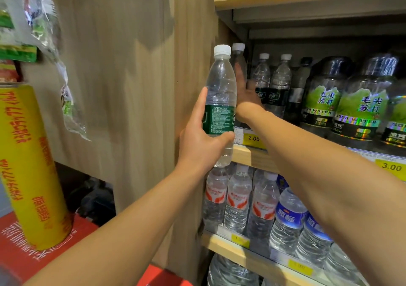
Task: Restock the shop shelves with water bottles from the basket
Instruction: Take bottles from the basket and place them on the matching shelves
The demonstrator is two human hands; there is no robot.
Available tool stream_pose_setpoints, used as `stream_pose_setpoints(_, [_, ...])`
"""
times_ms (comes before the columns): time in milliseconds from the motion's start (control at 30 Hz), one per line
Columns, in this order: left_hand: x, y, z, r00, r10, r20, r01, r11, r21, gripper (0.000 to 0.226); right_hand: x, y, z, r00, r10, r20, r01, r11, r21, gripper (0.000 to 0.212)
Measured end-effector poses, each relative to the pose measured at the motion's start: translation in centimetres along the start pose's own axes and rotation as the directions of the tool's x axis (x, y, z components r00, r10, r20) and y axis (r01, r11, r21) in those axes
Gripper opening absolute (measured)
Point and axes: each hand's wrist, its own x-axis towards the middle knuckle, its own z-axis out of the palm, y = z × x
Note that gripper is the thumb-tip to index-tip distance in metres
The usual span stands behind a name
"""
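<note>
Shop aisle | left hand point(201, 141) grips green-label water bottle point(220, 107) upright before middle shelf point(243, 154) | right hand point(247, 92), fingers straight, reaches among shelved bottles point(270, 85) | next: likely slot it into the cleared gap

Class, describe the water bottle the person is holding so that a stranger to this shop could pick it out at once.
Find the wooden shelving on the right. At its left edge, the left hand grips one clear bottle upright in front of the shelf. Unlike the shelved bottles, it has a green label and is off the shelf.
</note>
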Motion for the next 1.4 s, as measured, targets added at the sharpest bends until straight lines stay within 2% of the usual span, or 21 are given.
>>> stream_pose_setpoints(267, [-0.2,0.4,0.0,1.000,0.018,0.003,-0.018,0.999,-0.026,0.108,-0.3,0.4,-0.4,0.997,-0.029,0.078,0.026,0.999,0.038,0.121])
stream_pose_setpoints(367, [-0.4,1.0,-0.1,0.999,0.042,0.003,-0.042,0.998,-0.039,0.108,-1.2,0.4,-1.7,0.997,-0.056,0.051,0.054,0.997,0.055,0.118])
stream_pose_setpoints(567, [1.1,3.3,0.8,0.978,0.191,-0.081,-0.192,0.981,-0.004,0.109,-3.6,2.5,-5.3,0.975,-0.201,-0.093,0.192,0.977,-0.096,0.104])
stream_pose_setpoints(700, [2.8,4.1,3.0,0.960,0.251,-0.126,-0.248,0.968,0.037,0.112,-5.0,4.5,-7.1,0.975,-0.184,-0.122,0.159,0.968,-0.194,0.100])
stream_pose_setpoints(833, [4.9,3.2,4.5,0.976,0.200,-0.081,-0.196,0.979,0.058,0.112,-6.4,5.8,-8.0,0.971,-0.191,-0.146,0.139,0.940,-0.310,0.101])
stream_pose_setpoints(967, [6.1,2.3,5.1,0.996,0.076,-0.046,-0.069,0.987,0.142,0.115,-7.9,5.5,-8.0,0.952,-0.283,-0.113,0.203,0.866,-0.458,0.098])
stream_pose_setpoints(1067, [6.4,1.7,5.3,1.000,-0.020,-0.001,0.019,0.960,0.280,0.118,-8.5,5.3,-8.1,0.954,-0.276,-0.114,0.200,0.874,-0.444,0.097])
stream_pose_setpoints(1167, [6.5,1.6,5.5,0.998,-0.065,0.014,0.054,0.915,0.400,0.110,-8.8,5.7,-7.9,0.965,-0.242,-0.102,0.180,0.893,-0.413,0.097])
stream_pose_setpoints(1267, [6.4,1.9,5.5,0.995,-0.098,-0.003,0.087,0.877,0.473,0.104,-8.9,6.0,-7.3,0.974,-0.204,-0.094,0.155,0.912,-0.380,0.096])
stream_pose_setpoints(1400, [6.1,2.3,5.0,0.993,-0.107,-0.055,0.119,0.805,0.582,0.109,-9.0,6.1,-7.2,0.977,-0.180,-0.110,0.133,0.929,-0.346,0.092])
